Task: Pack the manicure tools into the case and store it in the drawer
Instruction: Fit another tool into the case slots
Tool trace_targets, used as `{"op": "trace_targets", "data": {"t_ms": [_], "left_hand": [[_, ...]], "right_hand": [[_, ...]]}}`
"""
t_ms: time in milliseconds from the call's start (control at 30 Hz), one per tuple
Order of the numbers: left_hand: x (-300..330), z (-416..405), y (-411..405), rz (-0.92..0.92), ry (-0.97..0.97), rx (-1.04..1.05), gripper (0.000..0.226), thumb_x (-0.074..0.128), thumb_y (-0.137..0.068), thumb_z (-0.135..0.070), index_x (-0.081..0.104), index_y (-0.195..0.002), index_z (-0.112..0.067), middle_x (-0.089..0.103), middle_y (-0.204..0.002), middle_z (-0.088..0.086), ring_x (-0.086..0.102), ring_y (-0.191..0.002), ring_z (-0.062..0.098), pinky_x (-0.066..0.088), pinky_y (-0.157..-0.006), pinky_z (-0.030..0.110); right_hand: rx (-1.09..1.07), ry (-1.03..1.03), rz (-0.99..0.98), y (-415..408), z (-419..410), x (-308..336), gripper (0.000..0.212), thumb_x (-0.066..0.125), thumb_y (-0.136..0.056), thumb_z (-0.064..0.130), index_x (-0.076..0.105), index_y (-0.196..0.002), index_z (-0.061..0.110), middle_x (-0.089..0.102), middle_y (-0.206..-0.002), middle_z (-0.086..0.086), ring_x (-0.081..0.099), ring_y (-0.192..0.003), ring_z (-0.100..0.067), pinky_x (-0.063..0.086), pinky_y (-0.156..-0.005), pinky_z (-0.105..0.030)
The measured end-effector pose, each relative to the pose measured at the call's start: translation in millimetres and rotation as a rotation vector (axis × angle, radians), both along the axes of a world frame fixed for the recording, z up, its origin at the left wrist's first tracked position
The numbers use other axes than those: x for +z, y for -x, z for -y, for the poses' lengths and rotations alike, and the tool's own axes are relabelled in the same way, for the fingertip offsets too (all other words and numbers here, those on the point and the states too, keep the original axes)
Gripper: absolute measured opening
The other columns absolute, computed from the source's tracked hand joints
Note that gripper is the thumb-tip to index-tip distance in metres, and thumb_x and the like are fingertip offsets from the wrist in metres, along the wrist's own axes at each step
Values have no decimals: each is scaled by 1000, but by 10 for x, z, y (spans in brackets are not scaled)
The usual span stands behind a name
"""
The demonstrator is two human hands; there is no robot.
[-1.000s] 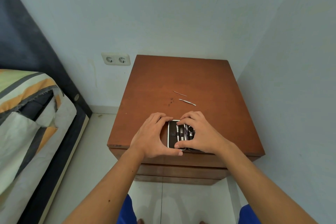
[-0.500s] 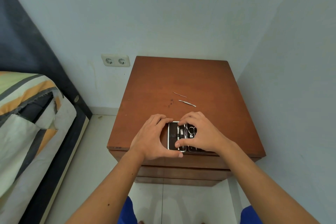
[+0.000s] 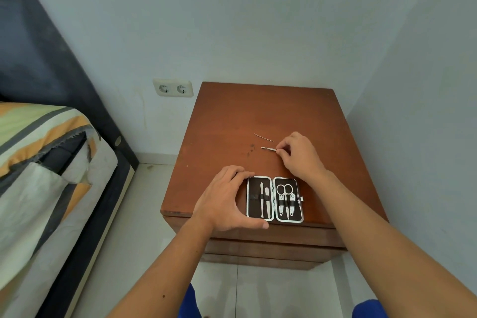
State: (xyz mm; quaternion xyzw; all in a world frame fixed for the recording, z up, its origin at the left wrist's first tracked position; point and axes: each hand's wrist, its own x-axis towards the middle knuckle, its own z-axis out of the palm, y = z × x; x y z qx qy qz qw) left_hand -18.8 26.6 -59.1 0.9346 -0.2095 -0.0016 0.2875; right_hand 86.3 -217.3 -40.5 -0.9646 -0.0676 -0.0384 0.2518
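A bedroom in a home: a bed (image 3: pixel 44 162) with striped bedding is lying along the left wall, a wooden nightstand (image 3: pixel 258 121) is standing in the corner, and a double wall socket (image 3: pixel 173 88) is sitting between them.

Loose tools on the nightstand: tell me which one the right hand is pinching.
The nearer, thicker loose tool: the right hand pinches its end. The thinner tool lies untouched behind it.

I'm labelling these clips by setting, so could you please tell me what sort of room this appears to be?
Most likely a bedroom corner. A bed with striped bedding stands at the left, a wooden nightstand with drawer fronts sits against the wall, and a double wall socket is mounted low beside it.
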Motion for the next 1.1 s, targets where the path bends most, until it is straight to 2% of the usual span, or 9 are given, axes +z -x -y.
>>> {"op": "trace_targets", "data": {"t_ms": [100, 167, 300, 467, 567, 667, 800, 933, 1100], "left_hand": [[0, -1, 7, 7, 9, 2, 122, 79, -52, -93, 48, -152, -31, 41, -145, -17, 35, -140, 2, 36, -120, 31], [-2, 0, 7, 10, 11, 1, 121, 80, -52, -92, 48, -152, -30, 41, -145, -16, 35, -140, 3, 35, -120, 30], [2, 4, -2, 6, 7, 0, 122, 79, -52, -93, 48, -152, -30, 42, -145, -16, 36, -140, 4, 36, -120, 32], [-9, 6, -1, 13, 15, 2, 122, 79, -51, -93, 50, -150, -29, 43, -140, -17, 38, -136, 4, 38, -118, 32], [-6, 8, -4, 16, 11, -1, 122, 79, -51, -93, 51, -150, -29, 44, -140, -16, 39, -135, 3, 38, -117, 30], [0, 7, -3, 15, 8, -1, 122, 78, -51, -94, 50, -150, -29, 44, -141, -16, 38, -135, 3, 38, -116, 29], [0, 6, -3, 11, 4, 1, 123, 77, -51, -95, 50, -150, -29, 44, -141, -16, 38, -136, 3, 39, -117, 31], [8, 10, 0, 2, 5, 3, 123, 78, -50, -94, 50, -151, -29, 43, -141, -16, 38, -137, 4, 39, -118, 33], [17, 3, 7, -11, 20, 6, 126, 80, -49, -93, 48, -152, -28, 42, -141, -16, 38, -135, 3, 41, -116, 32]], "right_hand": [[10, -7, 23, 66, 17, 14, 14, 60, -102, 21, 74, -102, 19, 66, -104, 1, 61, -103, -23, 48, -91, -36], [-39, -153, 4, 127, 42, 52, 11, 61, -101, 22, 72, -100, 24, 73, -93, 4, 65, -90, -18, 49, -83, -33], [-87, -475, -123, 255, 84, 134, 9, 71, -97, 27, 78, -90, 26, 70, -78, 9, 57, -69, -8, 45, -71, -25], [-12, -776, -331, 428, 93, 244, 13, 81, -90, 25, 78, -92, 12, 74, -80, -3, 63, -75, -15, 54, -78, -32], [37, -903, -402, 498, 64, 253, 18, 78, -91, 9, 69, -94, -6, 80, -100, -14, 74, -87, -24, 61, -86, -33], [28, -1026, -416, 553, 58, 273, 15, 75, -91, -2, 63, -97, -9, 79, -103, -23, 77, -85, -28, 65, -76, -28], [12, -997, -398, 566, 48, 273, 20, 79, -88, 3, 69, -103, -4, 78, -94, -25, 74, -74, -25, 63, -70, -28], [28, -799, -334, 576, -38, 194, 35, 83, -88, 12, 63, -116, 13, 80, -83, -15, 75, -72, -27, 63, -78, -40], [66, -641, -244, 672, -228, 127, 33, 85, -87, 21, 57, -105, 20, 80, -79, -7, 74, -66, -20, 62, -72, -38]]}}
